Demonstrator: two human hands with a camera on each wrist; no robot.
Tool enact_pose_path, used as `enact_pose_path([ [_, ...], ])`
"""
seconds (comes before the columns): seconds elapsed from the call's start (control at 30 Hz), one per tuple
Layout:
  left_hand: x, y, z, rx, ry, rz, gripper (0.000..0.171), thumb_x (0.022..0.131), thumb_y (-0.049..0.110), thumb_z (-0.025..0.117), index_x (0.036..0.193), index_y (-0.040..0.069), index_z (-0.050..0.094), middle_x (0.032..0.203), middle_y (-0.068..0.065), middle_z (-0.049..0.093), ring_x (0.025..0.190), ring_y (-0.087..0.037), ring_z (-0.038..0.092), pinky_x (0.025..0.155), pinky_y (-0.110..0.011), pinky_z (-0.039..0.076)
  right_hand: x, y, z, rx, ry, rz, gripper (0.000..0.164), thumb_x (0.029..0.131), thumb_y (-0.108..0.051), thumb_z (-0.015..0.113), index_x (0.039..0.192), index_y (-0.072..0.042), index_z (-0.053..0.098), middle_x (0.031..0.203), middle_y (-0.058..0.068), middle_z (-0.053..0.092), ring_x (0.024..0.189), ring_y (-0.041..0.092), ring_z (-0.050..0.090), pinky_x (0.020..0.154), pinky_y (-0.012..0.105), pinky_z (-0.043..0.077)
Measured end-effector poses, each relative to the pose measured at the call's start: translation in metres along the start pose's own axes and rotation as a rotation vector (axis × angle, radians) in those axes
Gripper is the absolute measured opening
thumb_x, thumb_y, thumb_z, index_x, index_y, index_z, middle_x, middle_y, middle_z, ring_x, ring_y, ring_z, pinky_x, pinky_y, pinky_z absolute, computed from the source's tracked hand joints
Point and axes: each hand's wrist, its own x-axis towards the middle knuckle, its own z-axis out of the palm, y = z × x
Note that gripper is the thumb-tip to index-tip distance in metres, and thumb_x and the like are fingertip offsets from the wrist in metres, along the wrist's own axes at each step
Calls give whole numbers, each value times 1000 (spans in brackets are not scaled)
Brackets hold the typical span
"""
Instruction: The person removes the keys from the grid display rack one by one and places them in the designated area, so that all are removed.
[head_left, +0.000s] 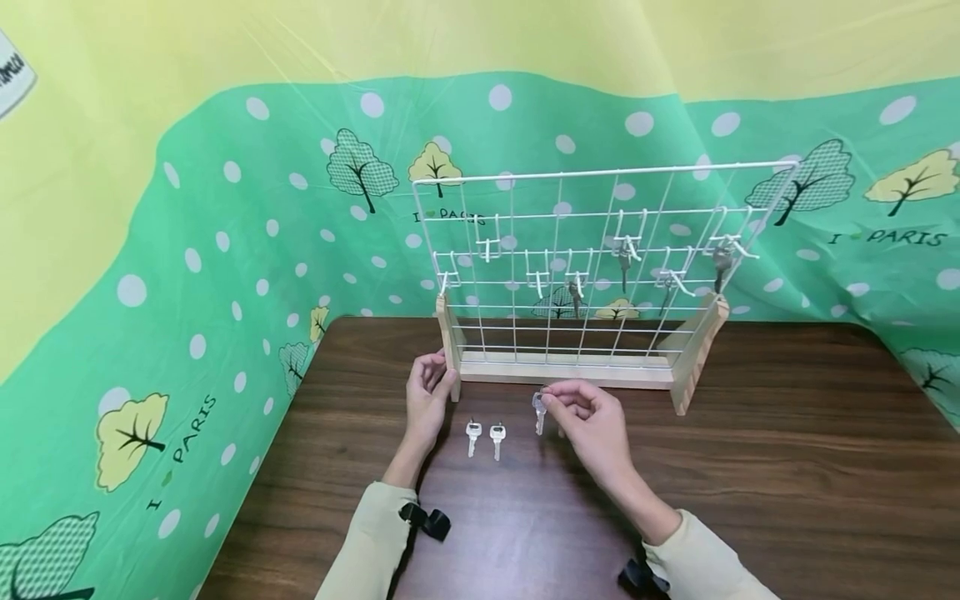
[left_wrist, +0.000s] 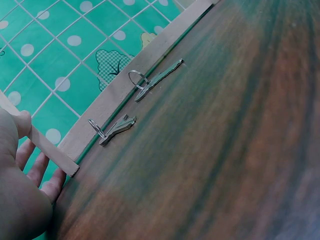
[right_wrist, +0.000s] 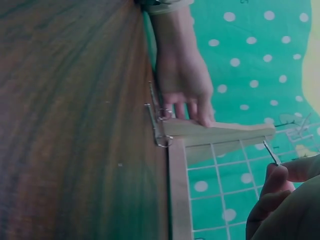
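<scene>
My right hand (head_left: 596,429) pinches a silver key (head_left: 539,409) near its top between thumb and fingertips. The key hangs tip down in front of the rack, above the table; its blade shows in the right wrist view (right_wrist: 270,151). With thumb and fingers on either side, my left hand (head_left: 428,402) holds the left wooden leg (head_left: 451,337) of a white wire grid rack (head_left: 566,360). Two more keys, one on the left (head_left: 472,431) and one beside it (head_left: 497,434), lie on the table between my hands, each with a ring (left_wrist: 137,79).
White hooks are clipped to the grid, such as one at upper left (head_left: 488,247). Several keys hang on hooks, among them one at far right (head_left: 722,260) and one mid-right (head_left: 624,260). A brown wooden table (head_left: 810,467) lies beneath, with a patterned green cloth (head_left: 247,217) behind.
</scene>
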Motion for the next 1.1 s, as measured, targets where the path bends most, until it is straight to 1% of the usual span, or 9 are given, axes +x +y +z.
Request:
enact_pose_path([
  [0.1,0,0,-1,-3,2,1,30,101,-11,69,123,-18,51,150,-33,63,133,-22,65,127,-51,41,-1,5,2,-5,-13,27,7,99,3,79,105,7,78,88,12,77,57,8,57,52,22,52],
  [0.37,0,-2,-3,-4,-1,-5,30,101,-11,69,124,-18,51,151,-32,62,132,-21,65,127,-51,41,-4,19,7,-22,-51,118,8,98,3,80,104,7,77,86,13,77,57,9,57,52,20,50],
  [0.53,0,-2,-3,-9,1,-4,30,101,-11,69,124,-18,51,150,-32,62,129,-16,65,127,-51,41,-2,25,8,-26,-77,159,9,96,3,81,103,7,77,85,13,78,57,8,56,53,19,49],
  [0.6,0,-2,-3,-7,2,-5,29,101,-11,69,124,-18,51,150,-32,62,129,-17,65,127,-52,41,-1,27,9,-29,-87,169,10,96,3,82,103,8,78,86,13,78,57,8,56,53,19,50],
  [0.77,-1,-1,-2,0,3,-5,29,101,-11,69,124,-17,51,150,-32,62,132,-23,64,127,-53,41,-1,33,9,-54,-108,197,11,95,2,82,104,7,79,84,13,80,54,8,55,52,18,48],
  [0.87,-1,-1,-2,2,5,-1,29,101,-11,69,123,-17,52,150,-32,63,132,-24,64,127,-52,42,-1,36,9,-79,-123,207,11,95,1,83,104,6,79,83,13,80,52,9,54,50,18,46],
  [1.0,0,-1,-1,3,5,6,29,101,-11,69,123,-18,52,149,-33,63,131,-22,65,126,-53,42,0,42,8,-116,-150,206,11,94,1,83,104,6,79,83,13,80,51,9,54,50,18,46],
  [1.1,0,-1,0,4,3,7,29,101,-11,69,123,-18,52,149,-33,63,131,-23,65,127,-54,42,0,48,7,-148,-160,202,10,94,-1,84,101,4,80,82,13,81,50,9,55,50,18,47],
])
